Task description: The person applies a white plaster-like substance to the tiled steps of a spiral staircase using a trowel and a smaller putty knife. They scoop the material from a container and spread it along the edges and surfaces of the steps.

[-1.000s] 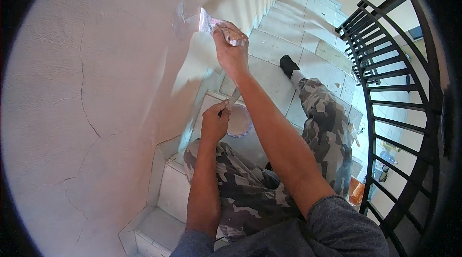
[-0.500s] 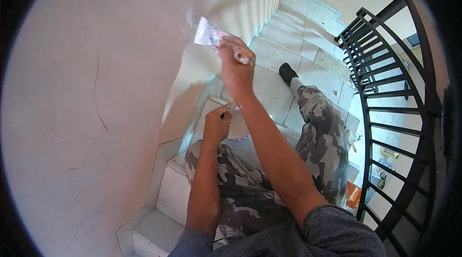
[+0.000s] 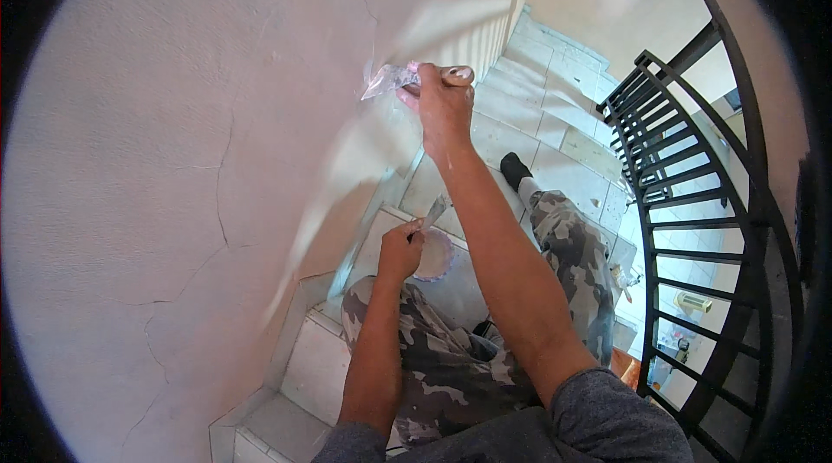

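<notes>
My right hand (image 3: 446, 116) is closed round a putty knife (image 3: 386, 81), its handle end poking out past my fingers. The blade, smeared white, touches or nearly touches the wall (image 3: 156, 177) at the lower end of a crack. Lower down, my left hand (image 3: 401, 252) grips a second scraper (image 3: 436, 210) with a narrow, greyish blade. Just beside that hand, between my legs, a round tub (image 3: 438, 257) with a purplish rim holds pale filler; my left hand covers part of its edge.
Thin cracks (image 3: 224, 177) run down the wall on the left. Tiled stairs (image 3: 494, 138) curve away ahead, where my dark-socked foot (image 3: 515, 170) rests. A black metal railing (image 3: 693, 224) bounds the right side, with assorted items below it.
My right hand has moved slightly right and down, and its blade has turned edge-on to the wall. The scraper in my left hand now shows clearly above the tub.
</notes>
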The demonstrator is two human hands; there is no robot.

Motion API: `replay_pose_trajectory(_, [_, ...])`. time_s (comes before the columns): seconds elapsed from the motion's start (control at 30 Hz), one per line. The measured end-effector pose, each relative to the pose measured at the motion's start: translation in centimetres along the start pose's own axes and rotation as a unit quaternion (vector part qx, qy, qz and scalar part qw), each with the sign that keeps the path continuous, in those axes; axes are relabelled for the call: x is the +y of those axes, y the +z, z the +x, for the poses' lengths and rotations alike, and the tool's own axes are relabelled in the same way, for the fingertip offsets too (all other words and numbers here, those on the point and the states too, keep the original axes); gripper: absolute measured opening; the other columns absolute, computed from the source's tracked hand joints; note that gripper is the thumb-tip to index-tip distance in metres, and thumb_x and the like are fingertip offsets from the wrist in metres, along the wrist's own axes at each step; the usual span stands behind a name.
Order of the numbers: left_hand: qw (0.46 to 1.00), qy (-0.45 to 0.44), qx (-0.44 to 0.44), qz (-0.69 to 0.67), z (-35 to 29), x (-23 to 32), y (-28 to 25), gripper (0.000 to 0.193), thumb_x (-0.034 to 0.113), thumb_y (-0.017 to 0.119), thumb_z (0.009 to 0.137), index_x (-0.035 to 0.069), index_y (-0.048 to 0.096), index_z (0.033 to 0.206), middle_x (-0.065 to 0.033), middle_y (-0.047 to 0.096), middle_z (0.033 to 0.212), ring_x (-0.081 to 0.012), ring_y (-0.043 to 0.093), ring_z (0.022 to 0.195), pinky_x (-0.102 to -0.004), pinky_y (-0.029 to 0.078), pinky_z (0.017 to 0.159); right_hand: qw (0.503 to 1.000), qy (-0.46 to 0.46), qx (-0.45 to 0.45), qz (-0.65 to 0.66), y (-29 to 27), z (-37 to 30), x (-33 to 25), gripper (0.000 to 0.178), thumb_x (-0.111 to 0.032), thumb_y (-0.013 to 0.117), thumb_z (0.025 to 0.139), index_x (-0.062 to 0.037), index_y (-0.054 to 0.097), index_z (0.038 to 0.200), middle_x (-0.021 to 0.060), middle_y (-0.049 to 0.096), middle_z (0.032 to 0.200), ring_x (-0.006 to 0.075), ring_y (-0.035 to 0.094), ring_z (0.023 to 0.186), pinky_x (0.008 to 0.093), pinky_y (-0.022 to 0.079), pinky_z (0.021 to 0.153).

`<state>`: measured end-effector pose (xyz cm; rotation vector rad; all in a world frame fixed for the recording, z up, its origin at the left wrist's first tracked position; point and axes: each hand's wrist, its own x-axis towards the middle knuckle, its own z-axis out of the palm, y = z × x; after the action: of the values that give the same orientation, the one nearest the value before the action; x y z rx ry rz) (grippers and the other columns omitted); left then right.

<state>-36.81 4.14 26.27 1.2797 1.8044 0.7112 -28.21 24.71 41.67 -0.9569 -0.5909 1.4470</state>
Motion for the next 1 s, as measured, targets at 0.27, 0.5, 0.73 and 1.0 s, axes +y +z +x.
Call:
replay_pose_trajectory(0.27, [0.999,-0.012,-0.005,-0.030,0.3,-0.6,0.0,0.036,0.014,0.062,0.095,-0.004,0.064,0.126,-0.0090,0.069,0.080,-0.0132,0.062,0.067,-0.0298,0.051,0.065,0.991,-0.014,-0.036,0.130,1.4,3.0,-5.7,0.027,-0.014,0.063,0.092,0.0099,0.057,0.104,0.0158,0.060,0.109,0.0288,0.067,0.096,0.0399,0.062,0.089])
replay_pose_trajectory(0.5, [0.996,-0.067,-0.002,-0.060,0.0,0.8,-0.6,0.034,0.011,0.061,0.094,-0.003,0.066,0.124,-0.0136,0.071,0.085,-0.0160,0.066,0.072,-0.0301,0.052,0.071,0.981,-0.044,-0.030,0.185,-2.8,1.7,-4.6,0.034,-0.014,0.059,0.095,0.0126,0.056,0.116,0.0193,0.056,0.121,0.0284,0.064,0.109,0.0401,0.057,0.099])
replay_pose_trajectory(0.73, [0.994,-0.082,-0.001,-0.074,0.0,1.2,-0.5,0.033,0.010,0.059,0.095,-0.002,0.066,0.125,-0.0086,0.069,0.081,-0.0140,0.063,0.068,-0.0284,0.051,0.067,0.973,-0.217,-0.046,-0.056,-0.7,0.5,-2.5,0.027,-0.010,0.057,0.100,0.0088,0.063,0.118,0.0155,0.067,0.114,0.0200,0.065,0.102,0.0313,0.057,0.092])
replay_pose_trajectory(1.0, [0.995,-0.067,-0.002,-0.068,0.0,0.9,-0.5,0.034,0.008,0.059,0.094,-0.001,0.066,0.126,-0.0104,0.070,0.082,-0.0137,0.063,0.069,-0.0290,0.052,0.068,0.941,-0.313,-0.028,-0.122,2.5,0.1,0.1,0.027,-0.005,0.067,0.088,0.0021,0.066,0.114,0.0151,0.070,0.107,0.0222,0.068,0.095,0.0327,0.054,0.085])
